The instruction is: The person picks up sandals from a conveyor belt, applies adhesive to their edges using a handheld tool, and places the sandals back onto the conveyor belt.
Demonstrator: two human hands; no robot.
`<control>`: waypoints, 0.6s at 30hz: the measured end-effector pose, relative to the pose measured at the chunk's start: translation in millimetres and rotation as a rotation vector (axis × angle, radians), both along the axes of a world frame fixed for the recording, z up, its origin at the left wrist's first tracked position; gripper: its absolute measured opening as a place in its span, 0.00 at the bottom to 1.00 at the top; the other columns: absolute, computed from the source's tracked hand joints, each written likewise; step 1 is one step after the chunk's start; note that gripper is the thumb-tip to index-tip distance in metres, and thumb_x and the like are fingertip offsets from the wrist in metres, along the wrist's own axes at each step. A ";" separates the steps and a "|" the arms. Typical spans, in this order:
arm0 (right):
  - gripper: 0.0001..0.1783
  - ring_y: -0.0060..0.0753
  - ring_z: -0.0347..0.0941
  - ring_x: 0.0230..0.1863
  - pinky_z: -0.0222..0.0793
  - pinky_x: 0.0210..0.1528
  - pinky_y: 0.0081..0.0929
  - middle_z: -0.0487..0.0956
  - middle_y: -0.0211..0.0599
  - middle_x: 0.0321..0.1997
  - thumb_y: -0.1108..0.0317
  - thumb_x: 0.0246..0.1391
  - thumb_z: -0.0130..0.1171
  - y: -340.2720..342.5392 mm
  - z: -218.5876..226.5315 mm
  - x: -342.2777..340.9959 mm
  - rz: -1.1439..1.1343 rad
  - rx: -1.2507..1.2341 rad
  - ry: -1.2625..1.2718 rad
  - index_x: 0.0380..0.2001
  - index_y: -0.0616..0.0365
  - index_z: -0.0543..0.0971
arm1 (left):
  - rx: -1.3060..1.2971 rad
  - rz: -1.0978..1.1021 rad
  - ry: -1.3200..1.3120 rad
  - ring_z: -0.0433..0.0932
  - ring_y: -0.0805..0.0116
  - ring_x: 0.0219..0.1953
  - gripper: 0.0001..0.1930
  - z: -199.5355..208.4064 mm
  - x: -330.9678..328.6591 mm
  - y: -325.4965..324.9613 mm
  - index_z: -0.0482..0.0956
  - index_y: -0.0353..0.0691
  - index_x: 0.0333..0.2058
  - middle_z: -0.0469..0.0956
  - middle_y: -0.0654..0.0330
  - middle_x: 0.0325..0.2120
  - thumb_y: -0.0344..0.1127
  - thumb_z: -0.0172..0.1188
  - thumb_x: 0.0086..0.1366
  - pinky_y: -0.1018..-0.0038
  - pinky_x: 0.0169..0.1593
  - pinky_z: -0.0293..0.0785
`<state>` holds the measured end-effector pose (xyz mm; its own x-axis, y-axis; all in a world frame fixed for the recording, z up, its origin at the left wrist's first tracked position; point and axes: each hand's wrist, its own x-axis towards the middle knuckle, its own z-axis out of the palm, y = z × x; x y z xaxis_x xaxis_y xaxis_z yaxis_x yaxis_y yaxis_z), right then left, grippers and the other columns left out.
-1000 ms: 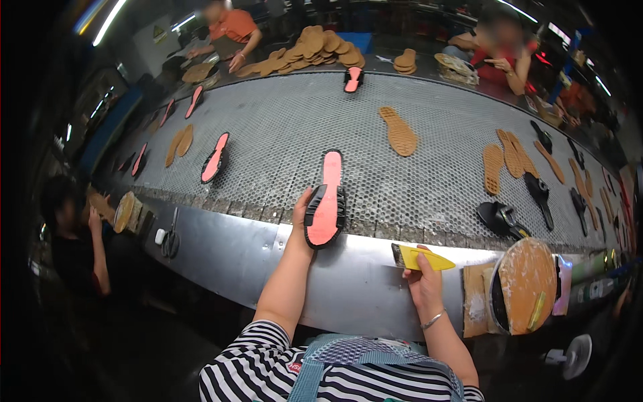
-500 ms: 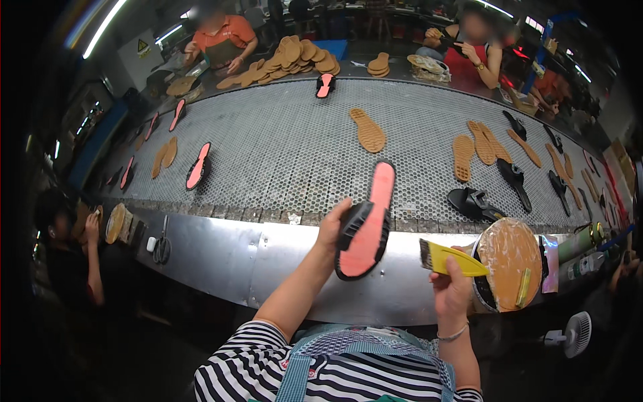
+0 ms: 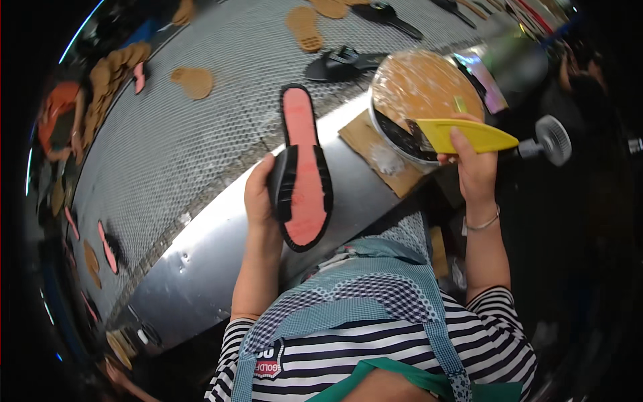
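Note:
My left hand (image 3: pixel 258 191) is closed around the side of a black sandal (image 3: pixel 285 184), held above the metal table edge with its pink underside (image 3: pixel 307 191) facing up. In my right hand (image 3: pixel 475 167) is a flat brush with a yellow handle (image 3: pixel 465 135), fingers wrapped round it. Its dark bristles (image 3: pixel 419 136) are at the dark opening on the near side of a round tub (image 3: pixel 372 110). An orange-brown cover (image 3: pixel 425 80) under clear plastic lies over most of the tub; whether the bristles touch the contents I cannot tell.
A grey mesh conveyor (image 3: pixel 228 127) runs behind the metal edge (image 3: pixel 201 261). On it lie tan soles (image 3: pixel 194 82), black sandals (image 3: pixel 341 63) and pink-bottomed pieces (image 3: pixel 107 246). Cardboard (image 3: pixel 375 151) sits under the tub. A small fan (image 3: pixel 553 139) stands right; a co-worker in orange (image 3: pixel 63 114) is far left.
My view has swung toward the right, so the tub now sits nearer the middle. The brush has moved from beside the tub to its opening. The sandal stays in my left hand.

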<state>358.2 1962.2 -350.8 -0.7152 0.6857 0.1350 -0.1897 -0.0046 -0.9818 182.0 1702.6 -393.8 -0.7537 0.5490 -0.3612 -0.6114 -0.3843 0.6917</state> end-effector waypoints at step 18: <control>0.10 0.17 0.74 0.27 0.70 0.23 0.13 0.77 0.30 0.32 0.70 0.56 0.55 3.8 -20.4 0.6 -0.056 0.291 -0.260 0.41 0.62 0.75 | 0.034 -0.052 -0.006 0.81 0.59 0.36 0.22 -35.1 6.8 -6.8 0.74 0.28 0.44 0.79 0.48 0.37 0.45 0.45 0.67 0.67 0.41 0.79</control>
